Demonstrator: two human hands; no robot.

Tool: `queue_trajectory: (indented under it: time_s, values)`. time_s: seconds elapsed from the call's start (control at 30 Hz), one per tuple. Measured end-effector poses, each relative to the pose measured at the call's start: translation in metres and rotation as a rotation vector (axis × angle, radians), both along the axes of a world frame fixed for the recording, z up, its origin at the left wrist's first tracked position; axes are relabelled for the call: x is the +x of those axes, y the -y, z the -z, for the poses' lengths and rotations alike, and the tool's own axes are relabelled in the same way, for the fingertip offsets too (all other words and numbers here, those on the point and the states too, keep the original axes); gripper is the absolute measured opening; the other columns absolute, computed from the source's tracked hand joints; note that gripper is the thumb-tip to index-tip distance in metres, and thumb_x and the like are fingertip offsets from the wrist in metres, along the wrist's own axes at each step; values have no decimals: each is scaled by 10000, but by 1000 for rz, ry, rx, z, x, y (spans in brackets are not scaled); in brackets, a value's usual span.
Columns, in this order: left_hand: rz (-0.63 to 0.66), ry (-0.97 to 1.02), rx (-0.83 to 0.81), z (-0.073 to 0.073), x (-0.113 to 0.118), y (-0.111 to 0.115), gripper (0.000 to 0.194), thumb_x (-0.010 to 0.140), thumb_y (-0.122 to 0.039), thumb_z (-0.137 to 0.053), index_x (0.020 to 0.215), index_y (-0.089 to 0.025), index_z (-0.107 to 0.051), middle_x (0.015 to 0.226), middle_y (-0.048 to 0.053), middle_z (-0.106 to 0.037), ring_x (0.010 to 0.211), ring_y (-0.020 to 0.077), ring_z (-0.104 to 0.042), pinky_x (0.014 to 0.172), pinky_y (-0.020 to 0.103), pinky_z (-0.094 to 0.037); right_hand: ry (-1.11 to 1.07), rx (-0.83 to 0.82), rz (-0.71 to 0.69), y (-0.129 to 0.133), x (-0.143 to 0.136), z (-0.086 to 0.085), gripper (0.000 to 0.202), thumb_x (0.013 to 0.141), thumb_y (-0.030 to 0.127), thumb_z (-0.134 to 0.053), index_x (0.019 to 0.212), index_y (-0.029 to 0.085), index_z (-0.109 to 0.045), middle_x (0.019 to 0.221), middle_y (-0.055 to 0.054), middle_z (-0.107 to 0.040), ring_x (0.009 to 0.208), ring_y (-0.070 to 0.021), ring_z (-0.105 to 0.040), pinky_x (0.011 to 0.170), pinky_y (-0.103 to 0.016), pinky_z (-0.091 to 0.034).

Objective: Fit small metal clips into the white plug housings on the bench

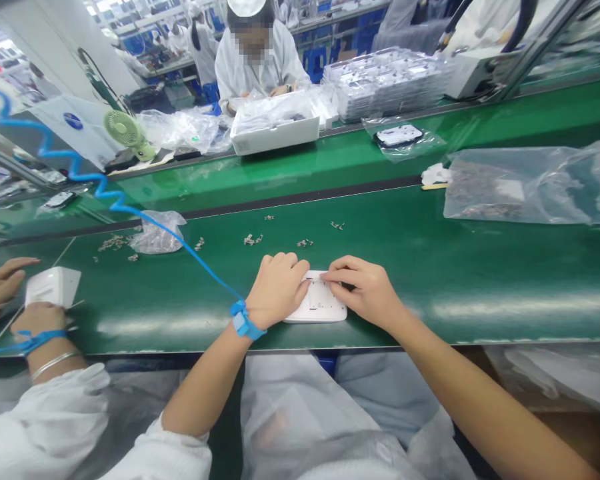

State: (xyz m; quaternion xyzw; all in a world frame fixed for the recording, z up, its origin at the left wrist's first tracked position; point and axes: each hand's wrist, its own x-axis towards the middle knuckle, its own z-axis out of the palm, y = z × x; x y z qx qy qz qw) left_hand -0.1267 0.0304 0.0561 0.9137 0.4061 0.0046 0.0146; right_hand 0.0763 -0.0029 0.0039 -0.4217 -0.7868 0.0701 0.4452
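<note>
A flat white plastic casing (325, 308) lies on the green work surface in front of me, with a recessed panel and small dark slots facing up. Over its left side my left hand (279, 288) is closed, the thumb on the face and the fingers curled at the far edge. My right hand (364, 287) is at the casing's upper right, thumb and fingertips pinched close to a slot; whatever they hold is too small to make out. Just beyond lie little piles of small metal pieces (253, 239), with more metal pieces (305, 243) closer to the casing.
A blue coiled cord (180, 241) runs to my left wristband (245, 321). At left, a co-worker's hands (40, 319) hold another white casing (53, 287). Plastic bags (520, 190) lie right. Across the green belt (220, 177) stand a white box (277, 135), stacked trays (385, 83) and another person.
</note>
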Motion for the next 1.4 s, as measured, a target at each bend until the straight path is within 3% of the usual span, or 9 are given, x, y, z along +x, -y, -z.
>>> queue_trajectory:
  time_s: [0.17, 0.3, 0.47, 0.63, 0.93, 1.2, 1.4]
  values:
    - [-31, 20, -3, 2, 1, 1, 154, 979, -312, -475, 985, -190, -568, 991, 70, -597, 915, 244, -519, 753, 391, -323, 65, -107, 29, 2, -6, -1, 184, 911, 113, -550, 888, 194, -714, 915, -53, -743, 837, -185, -694, 758, -320, -565]
    - [-51, 63, -6, 7, 1, 1, 176, 990, -249, -417, 977, -197, -586, 972, 65, -582, 909, 234, -511, 758, 386, -319, 184, -138, 91, 4, -9, -3, 176, 933, 111, -515, 897, 165, -678, 913, -82, -713, 848, -223, -648, 764, -367, -542]
    - [-217, 235, -50, 14, -1, 7, 238, 982, -246, -418, 1033, -240, -650, 972, 63, -525, 955, 236, -500, 796, 386, -333, 138, -212, 41, 5, -13, -2, 168, 958, 118, -508, 903, 178, -654, 934, -66, -701, 857, -202, -624, 764, -344, -520]
    - [-311, 378, -142, 19, -6, 15, 241, 965, -294, -464, 1108, -238, -650, 995, 62, -500, 988, 239, -494, 868, 412, -368, 154, -141, 29, 5, -20, 3, 177, 965, 126, -511, 910, 174, -672, 918, -72, -705, 847, -198, -610, 742, -334, -515]
    - [-278, 377, -158, 19, -7, 12, 234, 973, -285, -457, 1056, -234, -669, 970, 57, -516, 995, 233, -499, 873, 406, -367, 251, 10, 138, 8, -28, 10, 232, 949, 101, -505, 885, 186, -711, 902, -85, -679, 818, -196, -569, 675, -306, -490]
    - [-316, 338, -172, 14, -4, 12, 183, 941, -295, -508, 1018, -237, -664, 963, 51, -522, 999, 242, -509, 858, 419, -347, 116, -42, 114, 5, -27, 14, 196, 890, 56, -525, 919, 186, -668, 910, -72, -701, 836, -211, -616, 734, -336, -525]
    - [-371, 269, -79, 9, 12, 14, 128, 845, -331, -638, 876, -211, -603, 977, 69, -522, 992, 273, -488, 833, 455, -327, 6, 7, 182, 11, -30, 13, 161, 860, 55, -550, 900, 183, -639, 756, -33, -685, 706, -182, -619, 639, -297, -501]
